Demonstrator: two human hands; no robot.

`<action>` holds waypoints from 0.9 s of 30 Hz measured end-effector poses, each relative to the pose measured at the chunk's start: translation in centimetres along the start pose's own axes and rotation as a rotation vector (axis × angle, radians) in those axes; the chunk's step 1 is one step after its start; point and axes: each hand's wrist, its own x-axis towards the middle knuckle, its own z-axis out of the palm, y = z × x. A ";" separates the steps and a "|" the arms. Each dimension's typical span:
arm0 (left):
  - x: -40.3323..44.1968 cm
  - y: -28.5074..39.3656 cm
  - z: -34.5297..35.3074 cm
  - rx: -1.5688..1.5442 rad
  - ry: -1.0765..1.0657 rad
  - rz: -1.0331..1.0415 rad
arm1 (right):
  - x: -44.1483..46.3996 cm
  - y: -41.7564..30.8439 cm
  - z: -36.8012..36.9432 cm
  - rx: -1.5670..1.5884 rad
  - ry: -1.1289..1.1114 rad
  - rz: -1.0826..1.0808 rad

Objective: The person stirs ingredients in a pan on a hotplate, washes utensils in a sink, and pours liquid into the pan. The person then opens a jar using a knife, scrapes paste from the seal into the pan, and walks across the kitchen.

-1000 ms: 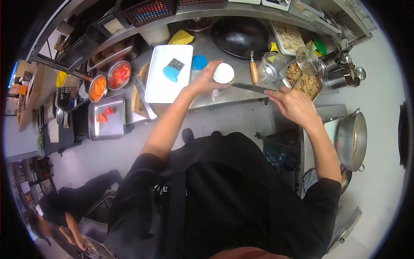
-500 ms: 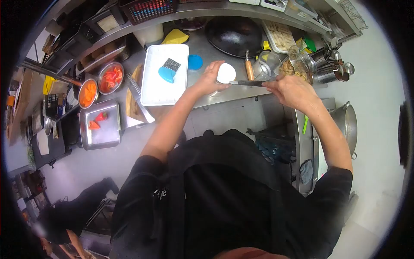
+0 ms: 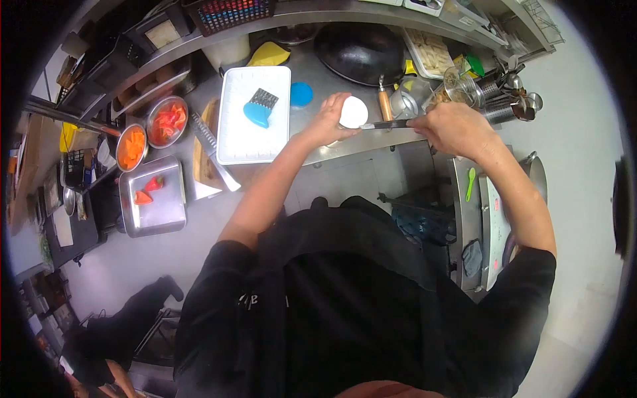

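Observation:
My left hand [image 3: 324, 125] is wrapped round a small round container with a white top [image 3: 353, 113], at the front edge of the steel counter. In my right hand [image 3: 458, 129] is a narrow, flat metal utensil [image 3: 386, 125], dark towards my fingers. Its far end meets the near rim of the container; whether it is a knife or a spatula I cannot tell. Left of the container lies a round blue lid [image 3: 301, 94]. Beyond it, a white tray [image 3: 229, 136] bears a crinkle cutter [image 3: 256, 114] with a blue handle.
A large knife [image 3: 211, 146] rests on a wooden board [image 3: 204, 169]. Two bowls hold red pieces [image 3: 167, 124] and orange pieces [image 3: 133, 147]. A steel pan [image 3: 149, 219] contains red pieces. A black wok [image 3: 358, 56] stands behind. Another person [image 3: 119, 331] is at lower left.
The view has shifted slightly. Both hands and the container sit a little further right, and my right forearm has swung slightly outward. The utensil still meets the container's rim.

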 end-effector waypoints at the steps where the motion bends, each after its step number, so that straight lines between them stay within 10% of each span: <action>1: 0.0 0.0 -0.1 -0.008 -0.005 -0.002 | 0.1 0.0 -0.2 -0.012 -0.010 -0.003; 27: -0.2 -0.5 0.4 -0.034 0.049 0.038 | 0.4 -2.1 2.8 -0.181 0.062 0.040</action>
